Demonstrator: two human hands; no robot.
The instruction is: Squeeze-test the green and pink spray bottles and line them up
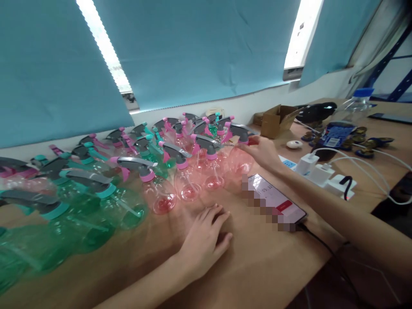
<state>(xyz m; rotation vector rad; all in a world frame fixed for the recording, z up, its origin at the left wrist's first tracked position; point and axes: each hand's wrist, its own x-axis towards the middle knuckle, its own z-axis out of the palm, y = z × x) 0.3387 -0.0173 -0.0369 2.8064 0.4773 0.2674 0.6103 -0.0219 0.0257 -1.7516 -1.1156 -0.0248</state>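
My right hand [260,150] is closed round the neck of a pink spray bottle [240,159] at the right end of the rows of bottles. My left hand [206,236] lies on the wooden table [251,274] with its fingers apart, holding nothing. Just beyond it stand clear pink spray bottles [160,199] with grey and pink heads. Green spray bottles [128,210] with grey and teal heads fill the left side. Beneath my right forearm lies a lit phone [277,201] with a cable.
White chargers [320,176] on a power strip, with looping cables, lie at the right. Behind them are a white mouse [294,144], an open cardboard box [278,122] and a large bottle with a blue cap [363,92]. Blue blinds [199,47] hang behind the table.
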